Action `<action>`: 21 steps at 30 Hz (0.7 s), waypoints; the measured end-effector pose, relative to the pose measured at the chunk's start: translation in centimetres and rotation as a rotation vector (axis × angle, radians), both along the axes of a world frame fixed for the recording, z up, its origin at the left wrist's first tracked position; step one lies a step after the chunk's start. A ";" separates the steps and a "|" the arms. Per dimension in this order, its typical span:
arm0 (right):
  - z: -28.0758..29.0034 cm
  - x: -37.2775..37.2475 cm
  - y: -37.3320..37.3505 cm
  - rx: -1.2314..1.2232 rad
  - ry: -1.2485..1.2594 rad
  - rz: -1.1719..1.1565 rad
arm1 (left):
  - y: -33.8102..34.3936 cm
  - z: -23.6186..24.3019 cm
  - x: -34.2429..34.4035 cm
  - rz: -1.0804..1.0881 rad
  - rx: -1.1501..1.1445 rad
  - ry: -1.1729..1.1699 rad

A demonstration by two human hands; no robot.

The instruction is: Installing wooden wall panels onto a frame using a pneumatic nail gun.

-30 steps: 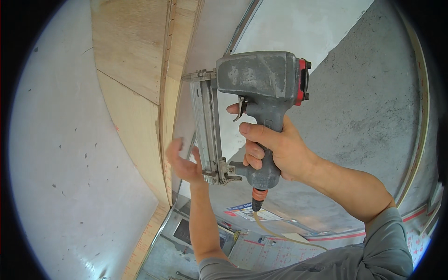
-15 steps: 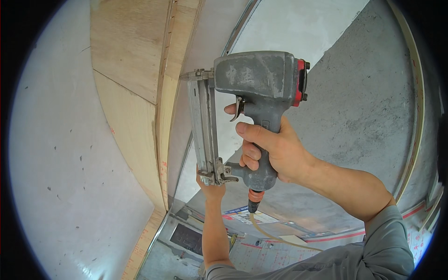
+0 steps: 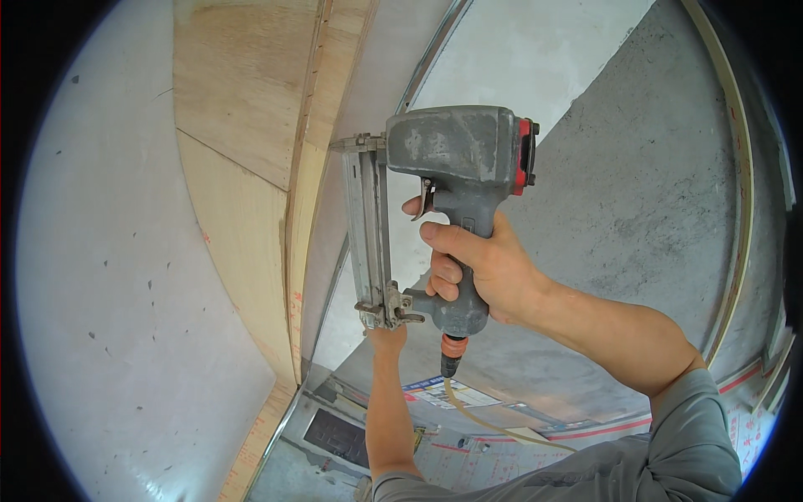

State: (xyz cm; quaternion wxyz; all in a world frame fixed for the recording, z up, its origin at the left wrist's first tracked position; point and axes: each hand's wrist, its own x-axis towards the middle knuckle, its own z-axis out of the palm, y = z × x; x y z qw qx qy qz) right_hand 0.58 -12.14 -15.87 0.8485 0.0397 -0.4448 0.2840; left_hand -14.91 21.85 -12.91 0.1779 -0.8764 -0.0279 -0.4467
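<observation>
A grey pneumatic nail gun (image 3: 452, 151) with a red-edged rear cap is held up in my right hand (image 3: 493, 268). The fingers wrap round its handle, and the index finger lies at the trigger. Its nose touches or nearly touches the edge of a wooden board strip (image 3: 322, 138). The long metal magazine (image 3: 365, 234) hangs down from the nose. Behind the magazine's lower end is my left hand (image 3: 387, 338), raised, its fingers hidden by the tool. A pale air hose (image 3: 460, 408) runs from the handle's orange-and-black coupling toward my body.
Plywood panels (image 3: 234, 197) border a white panel (image 3: 125, 276) dotted with dark marks on the left. To the right is a rough grey wall (image 3: 644, 201) with a wooden strip (image 3: 740, 167). A metal channel (image 3: 431, 54) runs above. Below are a dark door (image 3: 336, 435) and printed sheeting (image 3: 485, 460).
The nail gun and my right hand have shifted slightly, the tool's body sitting a little lower and its rear further left. My left hand shows less beside the magazine. The view has moved slightly.
</observation>
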 end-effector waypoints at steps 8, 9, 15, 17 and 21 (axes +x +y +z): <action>-0.5 0.3 0.3 -0.016 0.040 -0.027 | -6.0 2.4 1.8 -0.208 -0.302 -0.055; -0.5 0.2 0.3 -0.017 0.047 -0.011 | -5.5 3.2 1.6 -0.130 -0.201 -0.020; -0.7 -1.5 -0.8 -0.015 0.084 -0.051 | -5.3 6.9 4.7 -0.655 -0.593 -0.095; -2.3 -1.6 -1.1 -0.044 0.115 -0.113 | -9.7 7.5 6.8 -0.848 -0.815 -0.023; -5.0 -1.5 -0.9 -0.036 0.178 -0.254 | -17.9 8.7 11.0 -1.230 -1.071 0.127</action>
